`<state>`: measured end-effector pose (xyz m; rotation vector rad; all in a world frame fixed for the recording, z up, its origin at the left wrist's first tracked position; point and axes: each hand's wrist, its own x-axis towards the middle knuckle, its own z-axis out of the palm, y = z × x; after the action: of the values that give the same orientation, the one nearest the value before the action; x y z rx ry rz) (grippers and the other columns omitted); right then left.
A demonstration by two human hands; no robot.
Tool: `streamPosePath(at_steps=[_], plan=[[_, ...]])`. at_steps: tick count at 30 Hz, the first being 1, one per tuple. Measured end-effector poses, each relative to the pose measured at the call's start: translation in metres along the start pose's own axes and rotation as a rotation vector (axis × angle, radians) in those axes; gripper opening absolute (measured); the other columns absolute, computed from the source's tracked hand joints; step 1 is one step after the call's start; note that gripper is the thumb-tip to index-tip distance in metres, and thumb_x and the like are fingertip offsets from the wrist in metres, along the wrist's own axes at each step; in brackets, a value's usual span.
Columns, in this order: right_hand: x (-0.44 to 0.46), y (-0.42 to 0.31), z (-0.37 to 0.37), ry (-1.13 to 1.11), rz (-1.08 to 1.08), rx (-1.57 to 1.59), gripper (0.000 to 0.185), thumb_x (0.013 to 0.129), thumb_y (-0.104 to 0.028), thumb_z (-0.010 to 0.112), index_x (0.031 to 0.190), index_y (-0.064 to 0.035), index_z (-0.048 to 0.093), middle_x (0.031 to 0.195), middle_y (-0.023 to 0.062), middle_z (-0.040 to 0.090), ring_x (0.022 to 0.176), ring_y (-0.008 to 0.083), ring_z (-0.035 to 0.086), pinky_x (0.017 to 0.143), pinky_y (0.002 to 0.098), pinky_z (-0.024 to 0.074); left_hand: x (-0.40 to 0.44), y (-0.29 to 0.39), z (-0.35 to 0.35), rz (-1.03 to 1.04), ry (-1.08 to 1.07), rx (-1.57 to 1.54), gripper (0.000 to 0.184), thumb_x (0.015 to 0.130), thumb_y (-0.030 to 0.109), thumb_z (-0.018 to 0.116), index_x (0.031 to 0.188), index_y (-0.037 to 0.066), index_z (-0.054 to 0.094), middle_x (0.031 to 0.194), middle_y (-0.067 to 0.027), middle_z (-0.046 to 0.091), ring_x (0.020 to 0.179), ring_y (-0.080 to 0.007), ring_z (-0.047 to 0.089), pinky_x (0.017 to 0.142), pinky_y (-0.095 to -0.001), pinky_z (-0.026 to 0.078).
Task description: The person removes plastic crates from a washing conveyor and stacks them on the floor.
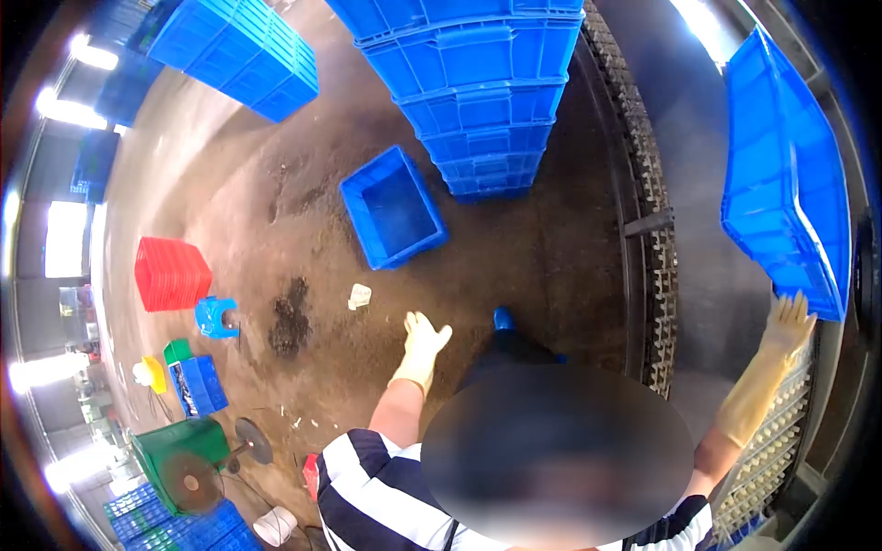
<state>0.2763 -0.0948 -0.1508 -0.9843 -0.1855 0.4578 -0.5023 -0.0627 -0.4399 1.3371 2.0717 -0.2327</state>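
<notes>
A pale rubber glove covers my left hand (pixel 421 349), which hangs over the floor with fingers apart and nothing in it. My right hand (pixel 788 323), in a long glove of the same kind, reaches far to the right. Its stretched fingers touch the near end of a blue plastic crate (pixel 763 165) on the conveyor line (pixel 694 230); no firm grip shows. Beyond my left hand, another blue crate (pixel 393 209) sits on the floor with its open top up. A tall stack of blue crates (pixel 482 101) rises behind it.
A chain track (pixel 660 239) runs along the conveyor's side. To the left are more stacked blue crates (pixel 241 57), red crates (pixel 172 274), a blue stool (pixel 217 317) and a green box (pixel 182 450) by a fan (pixel 253 441). A pale scrap (pixel 359 296) lies on the wet-looking floor.
</notes>
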Motion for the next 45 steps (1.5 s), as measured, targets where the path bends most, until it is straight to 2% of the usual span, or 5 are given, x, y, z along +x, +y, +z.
streamPosePath(at_steps=[11, 15, 21, 37, 45], plan=[[-0.133, -0.013, -0.153, 0.266, 0.007, -0.928, 0.036, 0.098, -0.032, 0.056, 0.115, -0.0007, 0.047, 0.115, 0.0127, 0.047, 0.106, 0.0223, 0.046, 0.093, 0.0425, 0.0390, -0.021, 0.031, 0.053, -0.062, -0.119, 0.016, 0.084, 0.078, 0.048, 0.078, 0.135, -0.007, 0.052, 0.151, -0.0263, 0.042, 0.141, -0.0397, 0.041, 0.116, -0.0451, 0.039], [-0.172, -0.074, -0.220, 0.359, -0.152, -1.240, 0.030, 0.095, -0.030, 0.060, 0.099, -0.0005, 0.055, 0.095, 0.0128, 0.054, 0.090, 0.0207, 0.053, 0.082, 0.0413, 0.0432, -0.020, 0.079, 0.028, 0.244, 0.020, -0.325, 0.051, 0.075, 0.035, 0.085, 0.095, -0.008, 0.068, 0.093, -0.0227, 0.071, 0.079, -0.0284, 0.065, 0.074, -0.0477, 0.053], [-0.229, -0.203, -0.369, 0.962, -0.376, -1.691, 0.028, 0.088, -0.020, 0.061, 0.071, 0.0017, 0.063, 0.064, 0.0199, 0.058, 0.064, 0.0289, 0.062, 0.065, 0.0437, 0.0487, 0.000, 0.113, 0.085, 0.434, -0.013, -0.201, 0.069, 0.085, 0.033, 0.078, 0.125, -0.017, 0.053, 0.115, -0.0267, 0.066, 0.099, -0.0310, 0.064, 0.085, -0.0394, 0.052], [-0.225, -0.321, -0.648, 1.624, 0.109, -0.945, 0.060, 0.095, -0.047, 0.055, 0.112, 0.0090, 0.068, 0.111, 0.0247, 0.072, 0.098, 0.0388, 0.069, 0.089, 0.0445, 0.0533, -0.152, 0.165, 0.134, 0.434, -0.146, 0.362, 0.076, 0.082, 0.040, 0.072, 0.133, -0.014, 0.053, 0.132, -0.0328, 0.059, 0.126, -0.0402, 0.057, 0.108, -0.0407, 0.043], [-0.219, -0.322, -0.599, 1.849, -0.512, -1.028, 0.074, 0.096, -0.056, 0.056, 0.123, 0.0128, 0.059, 0.135, 0.0317, 0.054, 0.118, 0.0398, 0.059, 0.101, 0.0461, 0.0466, -0.202, 0.219, 0.127, 0.438, -0.288, 0.351, 0.069, 0.084, 0.045, 0.070, 0.132, -0.005, 0.059, 0.132, -0.0250, 0.062, 0.125, -0.0362, 0.059, 0.107, -0.0393, 0.044]])
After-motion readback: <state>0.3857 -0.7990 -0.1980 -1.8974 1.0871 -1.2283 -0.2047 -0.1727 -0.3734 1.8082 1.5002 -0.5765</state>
